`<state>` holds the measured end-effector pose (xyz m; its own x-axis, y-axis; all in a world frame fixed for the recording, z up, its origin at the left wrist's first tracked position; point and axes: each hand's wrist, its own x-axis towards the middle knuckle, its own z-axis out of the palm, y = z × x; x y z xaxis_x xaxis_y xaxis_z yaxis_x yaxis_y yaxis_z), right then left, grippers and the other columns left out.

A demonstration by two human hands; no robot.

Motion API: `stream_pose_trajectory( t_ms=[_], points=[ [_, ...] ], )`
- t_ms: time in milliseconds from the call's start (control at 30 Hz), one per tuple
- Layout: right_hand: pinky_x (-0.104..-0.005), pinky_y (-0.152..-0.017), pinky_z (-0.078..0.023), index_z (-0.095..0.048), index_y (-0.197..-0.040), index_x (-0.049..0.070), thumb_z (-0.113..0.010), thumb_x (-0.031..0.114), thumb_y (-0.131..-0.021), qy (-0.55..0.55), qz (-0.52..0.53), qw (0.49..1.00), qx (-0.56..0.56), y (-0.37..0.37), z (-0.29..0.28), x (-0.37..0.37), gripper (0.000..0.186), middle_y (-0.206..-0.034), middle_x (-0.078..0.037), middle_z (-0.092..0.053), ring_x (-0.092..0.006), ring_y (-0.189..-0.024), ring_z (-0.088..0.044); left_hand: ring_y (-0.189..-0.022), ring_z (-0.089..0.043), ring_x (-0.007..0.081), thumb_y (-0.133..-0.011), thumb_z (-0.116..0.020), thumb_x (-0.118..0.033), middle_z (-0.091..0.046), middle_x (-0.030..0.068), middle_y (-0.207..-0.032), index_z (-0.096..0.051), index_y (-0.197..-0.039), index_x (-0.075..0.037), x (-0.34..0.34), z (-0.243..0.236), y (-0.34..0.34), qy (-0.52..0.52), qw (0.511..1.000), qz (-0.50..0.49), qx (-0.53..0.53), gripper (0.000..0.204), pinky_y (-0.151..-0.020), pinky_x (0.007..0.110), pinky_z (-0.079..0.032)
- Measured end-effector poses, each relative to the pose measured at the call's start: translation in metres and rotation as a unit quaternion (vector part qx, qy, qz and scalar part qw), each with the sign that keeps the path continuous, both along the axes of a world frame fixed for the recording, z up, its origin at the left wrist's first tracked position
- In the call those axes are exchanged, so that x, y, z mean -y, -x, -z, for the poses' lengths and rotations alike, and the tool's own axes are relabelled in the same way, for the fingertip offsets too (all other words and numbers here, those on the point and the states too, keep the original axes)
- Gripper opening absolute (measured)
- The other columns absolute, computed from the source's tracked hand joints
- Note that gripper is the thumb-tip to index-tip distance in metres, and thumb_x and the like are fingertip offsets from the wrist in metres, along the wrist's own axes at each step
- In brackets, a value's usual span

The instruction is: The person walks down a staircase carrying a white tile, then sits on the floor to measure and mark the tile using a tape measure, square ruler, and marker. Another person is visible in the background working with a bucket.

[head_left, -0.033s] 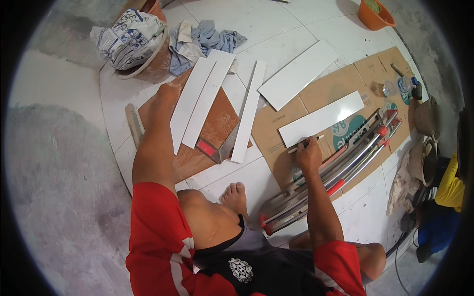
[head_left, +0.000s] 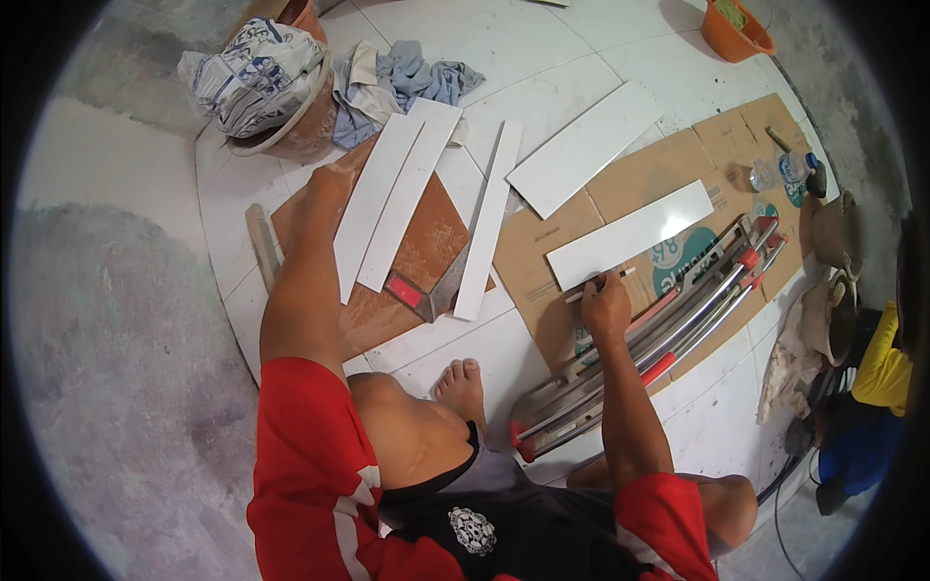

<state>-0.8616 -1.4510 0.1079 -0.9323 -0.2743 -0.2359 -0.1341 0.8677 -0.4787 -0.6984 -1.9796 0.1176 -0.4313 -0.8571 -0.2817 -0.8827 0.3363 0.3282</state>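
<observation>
My right hand (head_left: 606, 302) is closed round a slim, light-coloured pen-like stick (head_left: 628, 271), just below the near edge of a white tile strip (head_left: 630, 232) lying on flattened cardboard. Beside that hand lies a long tile cutter (head_left: 659, 366) with metal rails and red parts. My left arm reaches forward to the far left, where my left hand (head_left: 333, 176) is at the outer edge of two white tile strips (head_left: 409, 198) on a brown board (head_left: 441, 228); its fingers cannot be made out. A narrower white strip (head_left: 489, 223) lies slantwise to their right.
A tool with a red handle (head_left: 407, 290) rests on the board. Farther off are a bucket with a plastic sack (head_left: 262, 82), crumpled cloths (head_left: 412, 77), a larger white tile (head_left: 581, 145) and an orange basin (head_left: 733, 34). Bottles (head_left: 796, 167) and pots (head_left: 835, 232) stand at the right.
</observation>
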Motion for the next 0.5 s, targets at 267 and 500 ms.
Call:
stream_pose_trajectory(
  t_ms=[267,500],
  points=[
    [-0.0428,-0.070,-0.055,-0.065,-0.096,0.002,-0.065,0.011,-0.083,0.093,0.035,0.995,-0.030,0.008,0.034,-0.002,0.016,-0.085,-0.017,-0.069,-0.0321,-0.074,-0.069,-0.100,-0.062,0.0343,-0.095,-0.063,-0.040,-0.065,0.0212,-0.109,-0.067,-0.111,-0.002,0.006,-0.007,-0.007,-0.016,0.997,0.028,0.068,0.042,-0.085,0.044,-0.048],
    [-0.0309,-0.067,-0.053,-0.058,-0.120,0.000,-0.063,0.004,-0.085,0.370,0.217,0.877,0.218,-0.038,-0.009,0.004,0.035,-0.094,-0.008,-0.061,-0.0145,-0.077,-0.061,-0.122,-0.063,0.0393,-0.088,-0.070,-0.046,-0.066,0.0255,-0.128,-0.060,-0.135,-0.002,0.002,-0.010,-0.023,-0.058,0.994,0.050,0.080,0.065,-0.104,0.048,-0.048]
  ],
)
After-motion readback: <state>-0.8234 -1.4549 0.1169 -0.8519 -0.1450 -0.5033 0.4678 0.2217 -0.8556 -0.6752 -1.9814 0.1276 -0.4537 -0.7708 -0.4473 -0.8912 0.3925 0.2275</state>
